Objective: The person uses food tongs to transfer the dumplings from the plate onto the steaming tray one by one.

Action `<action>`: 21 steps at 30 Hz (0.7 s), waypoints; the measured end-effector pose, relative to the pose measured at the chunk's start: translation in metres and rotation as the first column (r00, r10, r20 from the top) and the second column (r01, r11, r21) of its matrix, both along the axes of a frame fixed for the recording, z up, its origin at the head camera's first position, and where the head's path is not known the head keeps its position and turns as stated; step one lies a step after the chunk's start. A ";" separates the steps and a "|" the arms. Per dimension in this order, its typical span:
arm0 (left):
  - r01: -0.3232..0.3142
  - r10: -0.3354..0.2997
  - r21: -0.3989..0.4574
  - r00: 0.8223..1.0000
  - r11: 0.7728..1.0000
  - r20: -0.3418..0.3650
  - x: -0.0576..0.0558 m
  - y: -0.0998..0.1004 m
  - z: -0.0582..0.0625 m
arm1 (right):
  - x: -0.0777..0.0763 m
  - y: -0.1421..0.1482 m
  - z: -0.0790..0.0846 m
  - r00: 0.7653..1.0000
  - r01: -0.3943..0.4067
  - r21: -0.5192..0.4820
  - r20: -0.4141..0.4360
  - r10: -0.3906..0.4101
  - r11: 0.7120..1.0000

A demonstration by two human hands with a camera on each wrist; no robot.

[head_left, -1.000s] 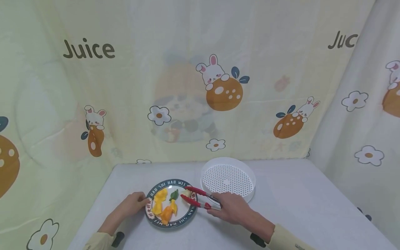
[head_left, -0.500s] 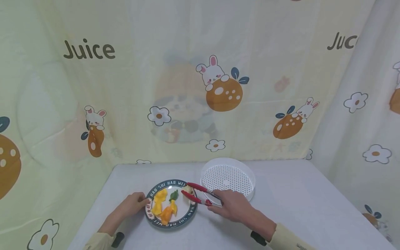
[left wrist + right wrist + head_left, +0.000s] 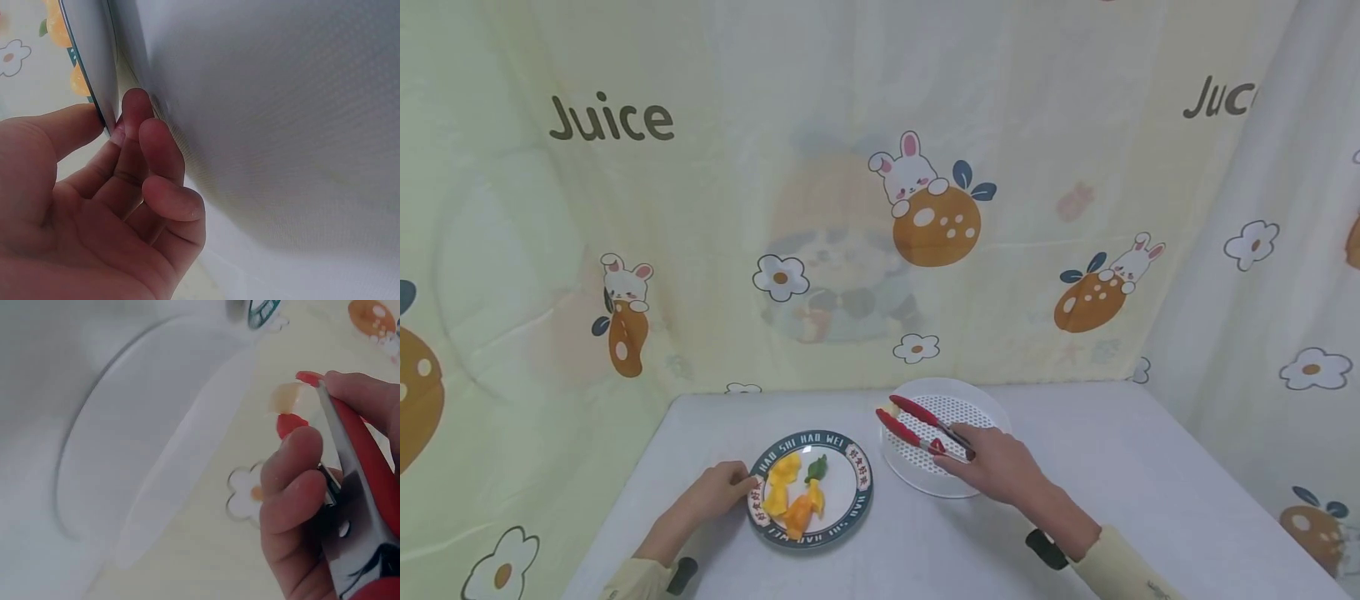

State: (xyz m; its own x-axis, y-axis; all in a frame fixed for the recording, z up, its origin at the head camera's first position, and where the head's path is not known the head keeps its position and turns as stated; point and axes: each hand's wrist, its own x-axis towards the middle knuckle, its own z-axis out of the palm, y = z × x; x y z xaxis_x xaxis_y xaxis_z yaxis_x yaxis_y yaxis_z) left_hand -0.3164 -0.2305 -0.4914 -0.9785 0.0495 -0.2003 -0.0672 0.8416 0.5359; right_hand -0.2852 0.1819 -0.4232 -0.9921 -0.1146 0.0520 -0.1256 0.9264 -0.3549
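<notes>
My left hand (image 3: 718,490) pinches the left rim of a round plate (image 3: 850,518) with a dark green lettered border. In the left wrist view, the thumb lies on one face of the plate (image 3: 94,59) and fingertips on the other. Yellow pieces (image 3: 785,468), an orange piece (image 3: 797,518) and a green piece (image 3: 816,469) lie on it. My right hand (image 3: 996,462) grips red-tipped metal tongs (image 3: 901,429). Between their tips is a small pale yellow piece (image 3: 286,398), over the left part of a white perforated round tray (image 3: 951,483) in the head view.
The tray stands to the right of the plate, toward the back of the white-covered table (image 3: 1090,483). A printed curtain (image 3: 1015,167) hangs behind and along both sides.
My right hand and the tongs have moved right and back, from the plate's right side to over the tray, carrying the pale piece. The left hand and plate have stayed in place.
</notes>
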 end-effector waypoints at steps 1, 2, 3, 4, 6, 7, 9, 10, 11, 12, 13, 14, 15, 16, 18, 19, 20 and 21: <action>0.000 0.000 0.000 1.000 1.000 0.002 0.000 0.000 0.000 | -0.001 0.005 -0.001 1.000 0.011 0.003 0.008 -0.011 1.000; -0.001 0.001 0.002 1.000 1.000 0.004 0.000 0.000 0.000 | -0.002 0.009 -0.001 1.000 0.018 0.007 0.017 -0.018 1.000; -0.002 0.002 0.001 1.000 1.000 0.004 0.000 0.000 -0.001 | -0.002 0.014 -0.002 0.999 0.023 0.016 0.024 -0.023 1.000; -0.003 0.003 -0.001 1.000 1.000 0.006 -0.001 0.000 -0.001 | -0.002 0.018 -0.004 0.999 0.027 0.024 0.031 -0.028 0.999; -0.004 0.004 -0.001 1.000 1.000 0.010 -0.001 0.000 -0.001 | -0.003 0.024 -0.007 0.998 0.031 0.046 0.046 -0.033 0.998; -0.004 0.004 -0.001 1.000 1.000 0.009 0.000 0.000 -0.001 | -0.003 0.026 -0.009 0.998 0.032 0.056 0.055 -0.035 0.998; -0.002 0.002 -0.003 1.000 1.000 0.008 0.000 0.000 0.000 | -0.002 0.030 -0.012 0.997 0.030 0.080 0.069 -0.036 0.996; -0.001 0.001 -0.003 1.000 1.000 0.009 0.000 0.000 0.000 | -0.002 0.032 -0.013 0.996 0.028 0.092 0.078 -0.035 0.995; 0.001 -0.001 -0.001 1.000 1.000 0.009 0.000 0.000 0.000 | -0.001 0.034 -0.014 0.996 0.023 0.104 0.086 -0.032 0.994; 0.003 -0.003 -0.001 1.000 1.000 0.007 0.001 0.000 0.000 | -0.001 0.035 -0.015 0.995 0.018 0.111 0.092 -0.028 0.994; 0.004 -0.004 0.000 1.000 1.000 0.006 0.001 0.000 0.000 | -0.001 0.037 -0.016 0.995 0.014 0.118 0.097 -0.025 0.993; 0.005 -0.005 0.001 1.000 1.000 0.003 0.001 0.000 0.001 | -0.001 0.038 -0.016 0.995 0.010 0.123 0.101 -0.022 0.992; 0.006 -0.006 0.002 1.000 1.000 0.002 0.001 0.000 0.001 | -0.001 0.038 -0.017 0.994 0.007 0.127 0.105 -0.020 0.992; 0.006 -0.006 0.003 1.000 1.000 0.001 0.001 0.000 0.001 | -0.001 0.039 -0.017 0.994 0.008 0.127 0.110 -0.022 0.992; 0.006 -0.006 0.006 1.000 1.000 -0.002 0.001 0.000 0.000 | -0.001 0.039 -0.017 0.993 0.008 0.127 0.114 -0.023 0.992; 0.005 -0.005 0.007 1.000 1.000 -0.004 0.001 0.001 0.000 | -0.001 0.040 -0.017 0.993 0.009 0.126 0.115 -0.024 0.992; 0.005 -0.005 0.008 1.000 1.000 -0.004 0.001 0.001 0.000 | -0.001 0.040 -0.017 0.993 0.010 0.126 0.115 -0.025 0.992; 0.004 -0.004 0.009 1.000 1.000 -0.004 0.001 0.001 0.000 | -0.001 0.040 -0.017 0.993 0.011 0.125 0.115 -0.026 0.992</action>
